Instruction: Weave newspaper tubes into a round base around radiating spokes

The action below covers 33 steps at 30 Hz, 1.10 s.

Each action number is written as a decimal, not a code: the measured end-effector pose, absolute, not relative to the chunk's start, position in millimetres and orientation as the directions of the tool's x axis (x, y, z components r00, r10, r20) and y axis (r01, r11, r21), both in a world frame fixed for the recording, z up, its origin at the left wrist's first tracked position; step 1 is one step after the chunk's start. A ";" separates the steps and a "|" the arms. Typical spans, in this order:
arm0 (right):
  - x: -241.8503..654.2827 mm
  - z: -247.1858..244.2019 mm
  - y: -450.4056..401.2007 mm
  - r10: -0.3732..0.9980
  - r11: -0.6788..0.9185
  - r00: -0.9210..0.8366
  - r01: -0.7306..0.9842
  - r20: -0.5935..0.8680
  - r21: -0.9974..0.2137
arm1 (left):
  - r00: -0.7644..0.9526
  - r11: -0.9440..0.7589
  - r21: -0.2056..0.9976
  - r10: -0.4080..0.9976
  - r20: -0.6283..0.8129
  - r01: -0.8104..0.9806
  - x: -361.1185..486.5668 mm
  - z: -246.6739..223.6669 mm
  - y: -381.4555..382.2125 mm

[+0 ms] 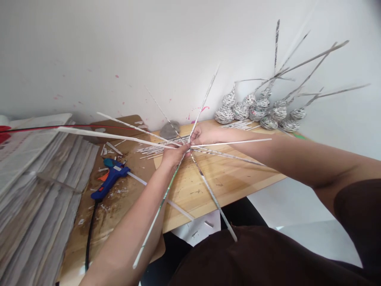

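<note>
Several rolled newspaper sticks (212,194) cross at one point and spread outward like spokes above the wooden table. At that crossing my left hand (174,154) is closed, its thumb pressed over the sticks from the left. My right hand (204,134) meets it from the far right side, fingers curled in a pinch around a stick beside the centre. Both hands touch each other or nearly so, and the crossing itself is partly covered by fingers. Under the hands, more loose paper sticks (153,149) lie on the table.
A blue glue gun (111,178) with a black cord rests on stained cardboard (114,214) at left. Stacked newspapers (38,186) fill the left edge. Gourd-shaped woven paper pieces (262,109) with long sticks stand at back right. A grey lump (169,129) sits by the wall.
</note>
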State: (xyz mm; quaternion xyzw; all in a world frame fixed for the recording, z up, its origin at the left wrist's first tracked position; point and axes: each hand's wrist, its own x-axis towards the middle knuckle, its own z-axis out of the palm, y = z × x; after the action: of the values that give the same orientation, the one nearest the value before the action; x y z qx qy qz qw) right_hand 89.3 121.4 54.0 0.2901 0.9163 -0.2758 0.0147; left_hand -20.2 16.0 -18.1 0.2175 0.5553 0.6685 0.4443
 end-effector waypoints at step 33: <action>79.2 97.5 84.4 0.579 0.792 -0.769 0.610 -0.269 -0.039 | -0.539 0.003 0.946 0.822 -0.187 -0.323 -18.8 -18.0 15.7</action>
State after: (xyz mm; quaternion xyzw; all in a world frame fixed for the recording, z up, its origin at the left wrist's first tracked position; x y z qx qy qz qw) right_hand 79.2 84.4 97.5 0.3167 0.9385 -0.0620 0.1226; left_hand -18.8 15.7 -18.0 0.2204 0.5651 0.6708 0.4267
